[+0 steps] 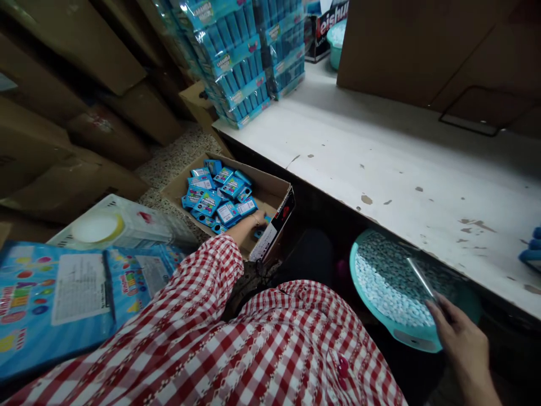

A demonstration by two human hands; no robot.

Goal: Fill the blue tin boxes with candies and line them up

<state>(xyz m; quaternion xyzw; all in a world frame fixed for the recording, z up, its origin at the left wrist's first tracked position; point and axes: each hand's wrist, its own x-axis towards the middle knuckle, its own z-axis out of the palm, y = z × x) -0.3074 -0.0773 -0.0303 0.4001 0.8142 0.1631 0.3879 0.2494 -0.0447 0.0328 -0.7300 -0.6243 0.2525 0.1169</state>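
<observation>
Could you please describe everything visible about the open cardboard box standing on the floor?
The cardboard box is brown, shallow and open at the top. It stands on the speckled floor beside the white counter. Small blue packets lie loose in it, heaped toward its left side. Its near end shows a white, red and black print. The person's left hand reaches into the near corner, among the packets.

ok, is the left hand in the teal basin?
No, the left hand reaches into the open brown cardboard box of small blue packets; the right hand holds a clear shiny strip over the teal plastic basin.
</observation>
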